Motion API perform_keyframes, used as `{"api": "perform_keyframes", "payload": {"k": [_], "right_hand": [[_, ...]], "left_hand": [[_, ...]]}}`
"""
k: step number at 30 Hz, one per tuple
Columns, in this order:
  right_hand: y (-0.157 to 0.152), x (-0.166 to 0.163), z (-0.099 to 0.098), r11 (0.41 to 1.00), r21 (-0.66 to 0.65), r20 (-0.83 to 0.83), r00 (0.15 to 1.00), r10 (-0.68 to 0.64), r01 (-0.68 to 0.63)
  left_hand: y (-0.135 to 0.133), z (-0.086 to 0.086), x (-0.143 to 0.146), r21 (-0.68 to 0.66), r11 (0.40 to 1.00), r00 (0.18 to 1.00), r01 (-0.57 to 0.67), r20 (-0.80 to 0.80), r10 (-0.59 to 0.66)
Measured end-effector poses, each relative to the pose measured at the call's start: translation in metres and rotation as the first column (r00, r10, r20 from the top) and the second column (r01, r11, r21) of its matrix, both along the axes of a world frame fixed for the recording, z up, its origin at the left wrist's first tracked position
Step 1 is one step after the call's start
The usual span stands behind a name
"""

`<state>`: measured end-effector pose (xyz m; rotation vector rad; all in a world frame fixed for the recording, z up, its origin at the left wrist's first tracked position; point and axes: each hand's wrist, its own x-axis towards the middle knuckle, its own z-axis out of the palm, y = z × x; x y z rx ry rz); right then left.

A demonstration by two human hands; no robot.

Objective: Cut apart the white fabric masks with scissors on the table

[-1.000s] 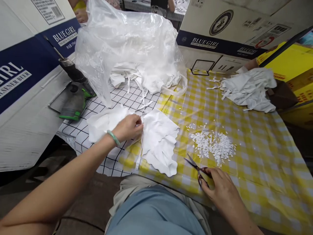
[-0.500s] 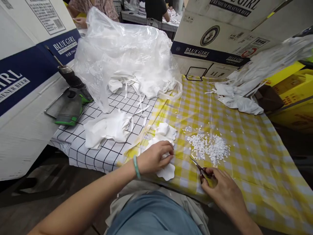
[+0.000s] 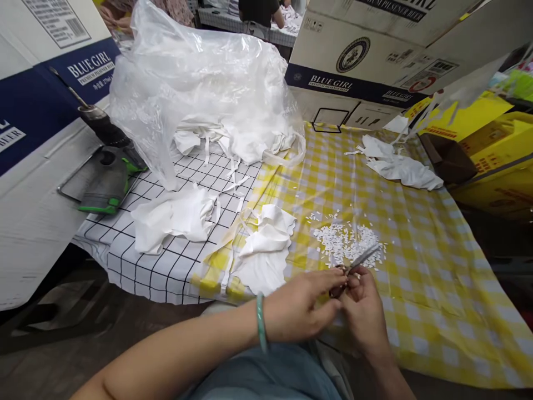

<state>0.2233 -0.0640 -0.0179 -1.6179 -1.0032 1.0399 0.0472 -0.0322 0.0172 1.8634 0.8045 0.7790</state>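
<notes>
My right hand (image 3: 363,310) grips a pair of small scissors (image 3: 356,263) by the handles, blades pointing up and right over a heap of tiny white clippings (image 3: 347,244). My left hand (image 3: 300,306), with a green bangle on the wrist, meets the right hand at the scissor handles, fingers pinched there. What the left fingers pinch is hidden. A white scalloped fabric piece (image 3: 266,250) lies just left of both hands on the yellow checked tablecloth (image 3: 416,233). Another crumpled white piece (image 3: 175,216) rests on the black-grid cloth (image 3: 145,266).
A large clear plastic bag (image 3: 200,89) of white fabric stands at the back. A cordless drill (image 3: 104,166) lies at the left. More white pieces (image 3: 400,166) lie at the right. Blue Girl cartons (image 3: 366,55) wall the table. Other people work at a far table.
My left hand left the scalloped fabric piece and moved right to join my right hand. The right hand lifted the scissors and turned the blades toward the clippings.
</notes>
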Motion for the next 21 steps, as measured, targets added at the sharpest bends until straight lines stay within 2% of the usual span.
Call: {"api": "perform_keyframes", "payload": {"k": [1,2,4,7,10,13,16,19,21], "right_hand": [[0.004,0.000,0.003,1.000,-0.018,-0.039,0.999,0.022,-0.023],[0.008,0.000,0.005,0.998,-0.032,-0.055,0.998,0.043,-0.045],[0.015,0.001,0.007,0.996,-0.048,-0.068,0.995,0.078,-0.082],[0.025,-0.003,0.007,0.989,-0.064,-0.103,0.987,0.127,-0.134],[0.039,-0.019,0.009,0.986,-0.010,-0.036,0.985,0.168,-0.169],[0.057,-0.042,0.012,0.956,0.072,0.081,0.957,0.279,-0.285],[0.075,-0.066,0.010,0.872,0.130,0.134,0.880,0.456,-0.472],[0.086,-0.085,0.005,0.795,0.167,0.228,0.807,0.545,-0.584],[0.092,-0.093,0.006,0.770,0.223,0.245,0.799,0.549,-0.598]], "left_hand": [[0.011,0.000,-0.017,0.107,0.994,0.994,-0.035,-0.103,0.047],[0.023,-0.002,-0.036,0.242,0.965,0.954,-0.100,-0.254,0.162],[0.049,-0.009,-0.074,0.295,0.944,0.896,-0.148,-0.365,0.254],[0.079,-0.021,-0.114,0.300,0.953,0.852,-0.047,-0.486,0.195],[0.091,-0.021,-0.124,0.289,0.956,0.825,0.059,-0.553,0.116],[0.087,-0.007,-0.121,0.279,0.956,0.818,0.087,-0.568,0.092],[0.071,0.014,-0.121,0.268,0.963,0.826,0.038,-0.551,0.121],[0.048,0.030,-0.125,0.194,0.975,0.845,-0.111,-0.498,0.195],[0.033,0.035,-0.126,0.010,0.967,0.866,-0.253,-0.443,0.231]]}}
